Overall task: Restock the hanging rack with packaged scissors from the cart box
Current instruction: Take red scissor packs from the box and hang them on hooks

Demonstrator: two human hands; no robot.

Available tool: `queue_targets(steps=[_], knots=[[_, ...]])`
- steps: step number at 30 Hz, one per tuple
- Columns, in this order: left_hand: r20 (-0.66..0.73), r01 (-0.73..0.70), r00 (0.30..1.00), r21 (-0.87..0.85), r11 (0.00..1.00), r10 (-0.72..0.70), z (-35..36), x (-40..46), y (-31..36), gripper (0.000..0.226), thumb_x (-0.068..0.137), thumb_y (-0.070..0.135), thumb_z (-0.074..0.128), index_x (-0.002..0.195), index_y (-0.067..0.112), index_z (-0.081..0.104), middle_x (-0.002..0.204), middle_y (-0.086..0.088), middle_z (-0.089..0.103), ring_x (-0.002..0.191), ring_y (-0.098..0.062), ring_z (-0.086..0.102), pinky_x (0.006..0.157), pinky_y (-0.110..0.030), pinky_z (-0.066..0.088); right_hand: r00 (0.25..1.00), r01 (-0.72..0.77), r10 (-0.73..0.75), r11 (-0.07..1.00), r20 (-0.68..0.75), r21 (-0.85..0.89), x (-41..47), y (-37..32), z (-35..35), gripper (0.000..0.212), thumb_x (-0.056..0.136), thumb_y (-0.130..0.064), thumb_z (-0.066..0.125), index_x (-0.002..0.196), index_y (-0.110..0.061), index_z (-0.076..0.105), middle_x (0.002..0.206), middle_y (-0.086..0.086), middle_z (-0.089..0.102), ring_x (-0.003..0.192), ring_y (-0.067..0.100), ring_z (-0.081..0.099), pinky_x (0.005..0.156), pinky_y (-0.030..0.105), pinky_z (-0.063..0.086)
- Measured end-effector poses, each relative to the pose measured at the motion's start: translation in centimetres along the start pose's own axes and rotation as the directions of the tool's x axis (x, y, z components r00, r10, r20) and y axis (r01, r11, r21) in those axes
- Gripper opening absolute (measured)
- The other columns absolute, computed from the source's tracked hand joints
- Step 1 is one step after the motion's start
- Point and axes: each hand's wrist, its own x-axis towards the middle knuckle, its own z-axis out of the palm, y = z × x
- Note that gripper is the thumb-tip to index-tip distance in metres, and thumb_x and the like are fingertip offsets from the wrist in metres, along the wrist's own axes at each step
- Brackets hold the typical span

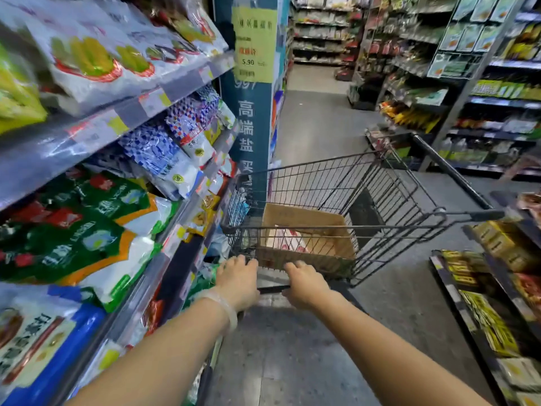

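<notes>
Shelves of bagged goods (96,159) flank your left in a store aisle as you hold a wire cart (345,206). Inside it sits the open cardboard box (304,227), packaged items (288,238) visible within. Your left hand (238,278) and right hand (304,284) both curl around the cart's handle bar (273,289).

Two bare forearms reach into view from the bottom edge, both uncovered from elbow to wrist, no sleeves visible; the left hand (238,281) and right hand (306,284) are bare, with no gloves and no rings to be made out; a pale, translucent bangle (224,309) circles the left wrist just behind the grip, smooth and rounded, faintly glossy under the store lights; the right wrist carries nothing.
</notes>
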Motion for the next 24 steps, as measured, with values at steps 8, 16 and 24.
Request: queue_targets(steps=[8, 16, 24], knots=[[0.029, 0.047, 0.999, -0.055, 0.997, -0.046, -2.5, 15.2, 0.2, 0.060, 0.091, 0.035, 0.056, 0.142, 0.015, 0.032, 0.148, -0.011, 0.031, 0.138, -0.031, 0.027, 0.112, -0.042, 0.027, 0.998, 0.062, -0.062, 0.998, -0.019, -0.008, 15.8, 5.0, -4.7, 0.055, 0.091, -0.023, 0.054, 0.140, -0.007, 0.034, 0.140, 0.015, 0.040, 0.129, 0.033, 0.041, 0.102, 0.042, 0.038], [0.145, 0.177, 0.976, -0.107, 0.978, -0.161, -5.2, 34.5, 2.5, 0.054, 0.091, 0.037, 0.053, 0.139, 0.016, 0.037, 0.146, -0.011, 0.033, 0.137, -0.032, 0.029, 0.111, -0.043, 0.030, 0.984, 0.054, -0.053, 0.999, 0.169, -0.003, 34.7, 14.1, -7.8, 0.048, 0.090, -0.030, 0.057, 0.130, -0.011, 0.041, 0.133, 0.014, 0.045, 0.123, 0.034, 0.044, 0.099, 0.042, 0.041], [0.325, 0.232, 0.928, -0.125, 0.965, -0.181, -0.3, 44.7, 5.0, 0.050, 0.091, 0.036, 0.050, 0.135, 0.015, 0.041, 0.137, -0.010, 0.043, 0.129, -0.032, 0.040, 0.105, -0.040, 0.036, 0.921, -0.021, 0.012, 1.000, 0.388, 0.018, 43.6, 21.4, -1.4, 0.057, 0.087, -0.032, 0.056, 0.137, -0.016, 0.036, 0.134, 0.013, 0.047, 0.121, 0.031, 0.048, 0.099, 0.041, 0.045]])
